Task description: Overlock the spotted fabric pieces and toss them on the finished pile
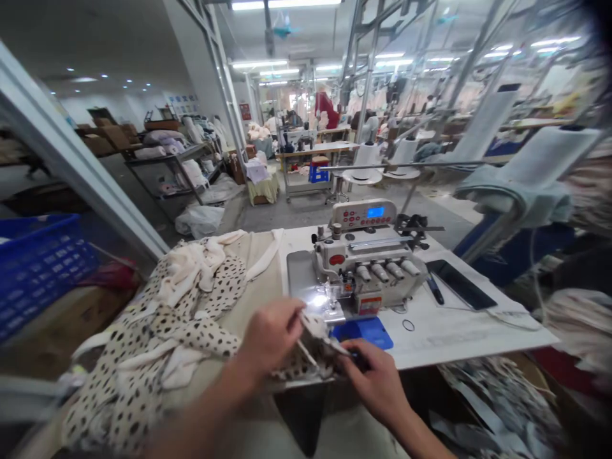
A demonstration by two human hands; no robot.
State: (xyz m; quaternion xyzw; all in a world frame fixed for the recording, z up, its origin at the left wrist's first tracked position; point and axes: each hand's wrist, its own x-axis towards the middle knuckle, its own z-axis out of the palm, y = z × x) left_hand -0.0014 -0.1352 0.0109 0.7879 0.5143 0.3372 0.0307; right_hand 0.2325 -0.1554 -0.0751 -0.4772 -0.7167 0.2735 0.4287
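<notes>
My left hand (pixel 271 335) is closed, pinching an edge of black-spotted cream fabric (pixel 313 324) just in front of the sewing machine's lit needle area. My right hand (pixel 375 376) is closed at the other end of this piece, by the table's front edge. A dark, narrow thing shows at its fingers, too blurred to name. The overlock sewing machine (pixel 368 255) stands right behind the fabric, its blue display lit. A blue plate (pixel 366 331) lies under the machine's front, beside my right hand. More spotted garment pieces (pixel 191 319) are heaped left of my left hand.
On the table's right lie a dark phone-like slab (pixel 461 284), a dark pen-like tool (pixel 435 290) and a small black ring (pixel 408 325). Thread cones (pixel 404 153) stand behind the machine. A blue basket (pixel 43 268) is at far left; fabric scraps (pixel 502 401) fill the space below right.
</notes>
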